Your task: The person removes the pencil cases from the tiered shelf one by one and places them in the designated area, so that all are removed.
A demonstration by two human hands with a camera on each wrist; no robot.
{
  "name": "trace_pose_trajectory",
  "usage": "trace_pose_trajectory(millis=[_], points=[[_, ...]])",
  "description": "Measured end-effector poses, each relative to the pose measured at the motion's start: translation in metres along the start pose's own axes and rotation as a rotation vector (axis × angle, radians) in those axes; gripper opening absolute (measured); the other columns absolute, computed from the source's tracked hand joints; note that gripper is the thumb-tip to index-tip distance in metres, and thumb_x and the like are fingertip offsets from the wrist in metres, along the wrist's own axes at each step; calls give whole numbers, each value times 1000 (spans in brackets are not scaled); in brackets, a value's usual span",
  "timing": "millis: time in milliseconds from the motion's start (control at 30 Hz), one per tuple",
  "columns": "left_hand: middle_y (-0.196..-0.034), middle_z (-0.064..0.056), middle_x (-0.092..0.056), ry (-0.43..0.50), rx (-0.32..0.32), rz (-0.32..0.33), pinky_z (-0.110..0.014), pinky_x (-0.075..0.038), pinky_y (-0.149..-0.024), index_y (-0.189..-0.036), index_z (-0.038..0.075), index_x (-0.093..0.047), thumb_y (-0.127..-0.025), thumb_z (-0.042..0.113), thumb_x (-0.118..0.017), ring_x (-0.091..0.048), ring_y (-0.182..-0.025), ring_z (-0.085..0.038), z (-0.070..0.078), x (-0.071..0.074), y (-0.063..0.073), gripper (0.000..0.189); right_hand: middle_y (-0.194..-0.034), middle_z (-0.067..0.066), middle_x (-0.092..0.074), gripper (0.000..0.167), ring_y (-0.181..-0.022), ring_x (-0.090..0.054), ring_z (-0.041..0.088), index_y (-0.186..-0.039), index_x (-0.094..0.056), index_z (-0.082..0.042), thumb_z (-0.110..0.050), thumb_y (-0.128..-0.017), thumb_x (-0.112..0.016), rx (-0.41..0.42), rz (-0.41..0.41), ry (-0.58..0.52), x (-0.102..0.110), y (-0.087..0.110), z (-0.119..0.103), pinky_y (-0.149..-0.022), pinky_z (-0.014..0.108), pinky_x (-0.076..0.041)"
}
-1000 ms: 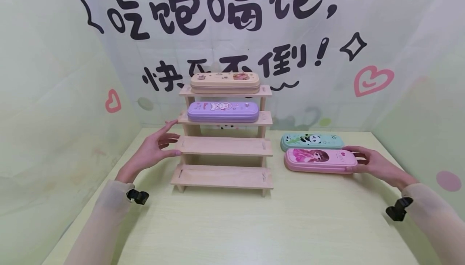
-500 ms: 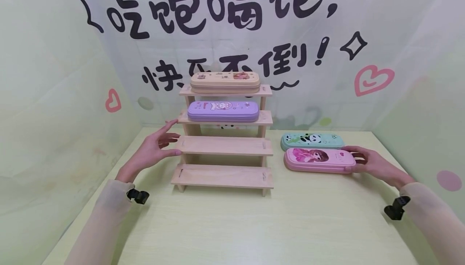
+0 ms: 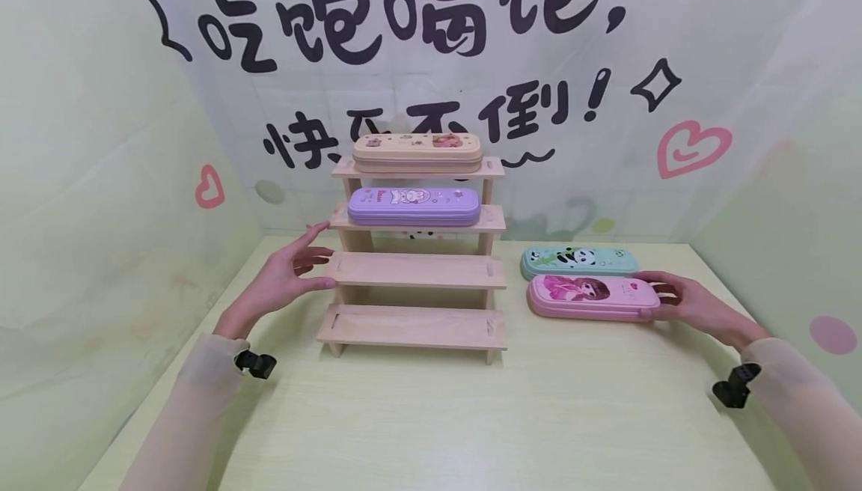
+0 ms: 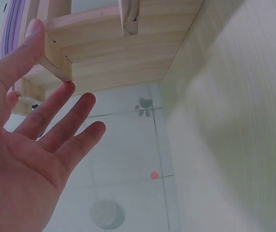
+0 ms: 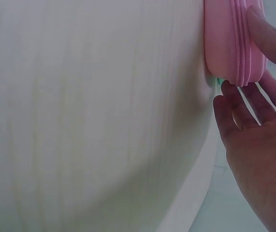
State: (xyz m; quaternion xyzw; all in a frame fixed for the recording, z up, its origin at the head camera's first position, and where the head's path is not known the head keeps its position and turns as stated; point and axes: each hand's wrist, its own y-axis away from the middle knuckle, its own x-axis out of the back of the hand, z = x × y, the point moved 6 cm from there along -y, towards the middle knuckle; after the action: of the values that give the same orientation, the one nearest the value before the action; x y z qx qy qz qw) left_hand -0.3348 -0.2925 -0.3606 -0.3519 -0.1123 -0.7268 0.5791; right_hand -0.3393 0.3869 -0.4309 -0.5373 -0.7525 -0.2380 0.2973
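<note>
A wooden stepped rack (image 3: 411,270) stands on the table with several tiers. My left hand (image 3: 286,270) is at its left side, fingers spread and fairly straight; the thumb and index fingertips touch the board ends, and in the left wrist view the hand's other fingers (image 4: 75,128) reach past the wood. My right hand (image 3: 687,304) holds the right end of a pink zippered pencil case (image 3: 592,298), which bears a girl picture. The thumb (image 5: 271,41) lies on one side of the case, fingers on the other. Directly behind lies a mint pencil case (image 3: 579,259) with a panda.
On the top tier lies a cream pencil case (image 3: 417,154). A purple pencil case (image 3: 414,207) occupies the tier below it. The lower two tiers are bare wood. Printed cloth walls (image 3: 774,102) enclose the pale table (image 3: 458,424) at the back and both sides.
My right hand and wrist have shifted very slightly left, and the pink pencil case with them. The left hand, the rack and the other cases stay put.
</note>
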Motion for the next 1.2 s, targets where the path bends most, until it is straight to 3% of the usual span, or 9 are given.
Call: trace_pose_trajectory(millis=[800, 867, 967, 1067, 1200], points=[[-143, -20, -62, 9, -5, 6, -56, -45, -114, -168, 37, -26, -87, 22, -90, -60, -132, -39, -1, 0, 0, 104, -153, 33, -41, 77, -133, -47, 51, -161, -35, 3, -17, -99, -75, 0, -21, 8, -2, 2, -2, -88, 16, -48], [-142, -20, -63, 13, -8, 6, -56, -45, -114, -168, 37, -26, -87, 22, -90, -60, -132, -40, -1, 0, 0, 104, -152, 32, -43, 77, -130, -51, 45, -160, -35, 3, -18, -98, -76, 6, -15, 13, -1, 3, -4, -88, 16, -49], [-142, -20, -63, 9, -7, 5, -56, -45, -114, -168, 37, -26, -87, 22, -90, -60, -132, -40, -1, 0, 0, 105, -151, 30, -45, 78, -124, -56, 22, -160, -36, 3, -17, -97, -77, 18, 11, 14, 2, 5, -5, -87, 18, -52], [-143, -20, -62, 8, -2, 3, -56, -44, -114, -169, 37, -25, -87, 23, -90, -59, -132, -42, -2, 0, 0, 105, -151, 26, -46, 77, -115, -52, 0, -157, -38, 5, -16, -96, -80, 49, 60, 16, 9, 7, -11, -87, 15, -53], [-143, -19, -63, 7, -2, 4, -55, -45, -114, -168, 37, -25, -87, 22, -90, -60, -132, -40, -1, 1, 0, 105, -145, 18, -49, 73, -111, -50, -5, -153, -44, 5, -14, -94, -83, 112, 143, 59, 19, 8, -34, -87, 6, -48]])
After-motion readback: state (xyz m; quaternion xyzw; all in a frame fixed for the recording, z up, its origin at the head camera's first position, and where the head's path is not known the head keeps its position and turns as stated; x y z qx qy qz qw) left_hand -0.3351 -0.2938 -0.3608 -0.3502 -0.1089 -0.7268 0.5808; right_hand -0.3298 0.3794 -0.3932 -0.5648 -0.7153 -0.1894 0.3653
